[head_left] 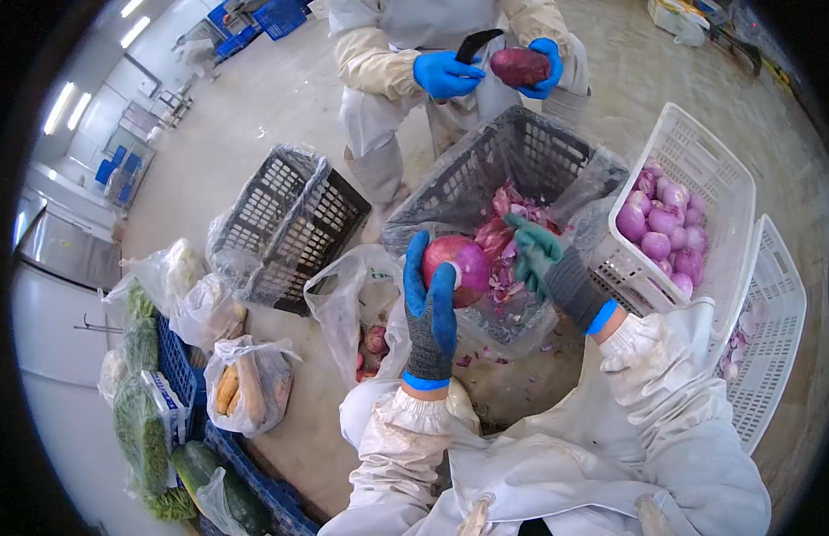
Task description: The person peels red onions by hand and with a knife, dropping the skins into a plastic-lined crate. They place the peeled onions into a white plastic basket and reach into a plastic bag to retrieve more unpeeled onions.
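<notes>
My left hand [429,308], in a blue-and-grey glove, is closed around a large red onion [459,268], part of its dry skin still on and part smooth purple. To the right of it, my right hand [541,259], in a green-and-grey glove, is over the peel-filled crate with its fingers apart. Loose red onion skins [496,234] lie just left of its fingertips; I see nothing clearly held there. Below both hands is a black crate [423,201] lined with clear plastic, holding the skins.
Opposite, a person in blue gloves [445,75] holds a dark-handled knife [477,43] and a red onion [520,67]. Peeled onions [669,223] fill a white crate [731,179] at right, beside another white crate [776,348]. Bagged vegetables [249,389] and a black crate [285,214] stand left.
</notes>
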Motion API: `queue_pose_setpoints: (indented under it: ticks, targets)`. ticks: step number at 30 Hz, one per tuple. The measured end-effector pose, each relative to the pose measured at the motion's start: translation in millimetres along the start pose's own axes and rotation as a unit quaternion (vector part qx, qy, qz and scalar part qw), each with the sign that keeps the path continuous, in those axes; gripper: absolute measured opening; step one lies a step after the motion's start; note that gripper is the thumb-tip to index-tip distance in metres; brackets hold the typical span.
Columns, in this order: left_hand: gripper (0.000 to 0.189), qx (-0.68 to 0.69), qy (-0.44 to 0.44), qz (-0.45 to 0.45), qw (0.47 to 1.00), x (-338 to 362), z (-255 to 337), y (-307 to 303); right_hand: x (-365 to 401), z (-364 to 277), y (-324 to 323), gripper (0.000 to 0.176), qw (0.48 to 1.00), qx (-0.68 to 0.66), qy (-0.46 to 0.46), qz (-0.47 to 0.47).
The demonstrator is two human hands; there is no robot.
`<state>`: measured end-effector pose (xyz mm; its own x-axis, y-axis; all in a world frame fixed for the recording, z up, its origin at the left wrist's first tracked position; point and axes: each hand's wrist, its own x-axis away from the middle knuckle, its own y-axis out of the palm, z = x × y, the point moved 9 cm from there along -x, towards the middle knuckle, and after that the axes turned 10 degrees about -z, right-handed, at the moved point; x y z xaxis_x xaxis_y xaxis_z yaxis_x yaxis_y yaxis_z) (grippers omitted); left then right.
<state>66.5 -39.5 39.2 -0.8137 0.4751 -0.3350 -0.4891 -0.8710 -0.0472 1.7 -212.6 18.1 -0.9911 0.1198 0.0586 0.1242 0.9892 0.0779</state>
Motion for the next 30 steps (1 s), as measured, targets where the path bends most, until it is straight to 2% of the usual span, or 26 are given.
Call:
queue_pose_setpoints:
  ticks: [2,3,5,6,8,9,11,12,14,16,18,19,20,21,23,24,25,27,28,29,30]
  targets:
    - [0.062,0.206,-0.082,0.041,0.974,1.6,-27.9,-3.8,0.7,25.3,-21.9,0.04,0.991,-0.046,0.096,0.078]
    - [0.062,0.205,-0.081,0.041,0.975,2.1,-25.2,-3.3,-4.0,32.2,-23.1,0.04,0.992,-0.051,0.082,0.079]
    - [0.055,0.464,-0.153,0.038,0.872,8.5,-35.9,14.9,-6.3,47.4,-27.3,0.04,0.991,-0.061,0.086,0.078]
    - [0.055,0.463,-0.152,0.039,0.872,8.0,-34.0,14.4,-7.2,48.8,-26.4,0.039,0.99,-0.071,0.089,0.078]
    - [0.061,0.59,-0.199,0.046,0.781,11.3,-39.3,25.0,-8.5,45.2,-27.5,0.039,0.991,-0.073,0.079,0.085]
    - [0.061,0.59,-0.198,0.046,0.782,10.5,-40.2,22.8,-8.6,40.8,-28.7,0.039,0.99,-0.073,0.071,0.094]
    - [0.062,0.682,-0.218,0.008,0.698,10.8,-39.8,34.4,-6.6,34.7,-28.6,0.04,0.988,-0.083,0.083,0.105]
    - [0.062,0.682,-0.218,0.008,0.698,10.3,-38.3,34.8,-5.7,34.7,-29.6,0.042,0.985,-0.092,0.094,0.116]
    - [0.063,0.787,-0.223,-0.007,0.576,10.3,-26.7,47.1,-11.0,47.9,-35.8,0.044,0.982,-0.11,0.077,0.129]
    - [0.063,0.775,-0.208,-0.018,0.596,9.8,-32.1,43.7,-9.1,37.0,-33.9,0.046,0.98,-0.128,0.061,0.142]
    - [0.063,0.765,-0.194,-0.03,0.614,9.4,-32.6,43.6,-8.9,7.2,-16.2,0.052,0.996,-0.055,-0.004,0.07]
    - [0.062,0.643,-0.219,0.01,0.733,12.5,-44.7,34.5,-10.4,9.4,-11.5,0.052,0.996,-0.054,-0.003,0.074]
    - [0.061,0.502,-0.238,0.048,0.83,15.7,-52.7,23.1,-10.8,-9.3,-4.4,0.055,0.988,0.083,-0.105,0.076]
    - [0.061,0.503,-0.243,0.042,0.828,17.6,-54.1,28.2,-5.0,-32.9,9.0,0.059,0.951,0.219,-0.203,0.077]
    - [0.056,0.367,-0.176,-0.029,0.913,12.2,-43.3,32.1,-0.5,-40.9,13.4,0.061,0.95,0.249,-0.181,0.06]
    - [0.056,0.368,-0.179,-0.035,0.912,14.1,-47.4,34.4,-0.2,-43.1,18.8,0.062,0.947,0.275,-0.162,0.036]
    - [0.055,0.398,-0.203,-0.031,0.894,17.9,-55.4,35.7,-4.7,-34.8,13.6,0.058,0.975,0.14,-0.167,0.033]
    - [0.055,0.424,-0.227,-0.025,0.876,21.1,-60.4,33.8,-13.9,-26.9,-7.9,0.056,0.985,0.094,-0.138,0.051]
    - [0.057,0.521,-0.251,-0.019,0.816,23.3,-60.7,38.9,-20.1,-18.8,-23.0,0.053,0.991,0.05,-0.109,0.064]
    - [0.059,0.61,-0.27,-0.013,0.745,25.1,-58.5,43.7,-23.8,-10.8,-40.6,0.053,0.974,0.153,-0.134,0.101]
    - [0.059,0.607,-0.267,-0.011,0.748,23.3,-55.4,41.0,-24.3,-4.6,-49.1,0.053,0.974,0.15,-0.137,0.098]
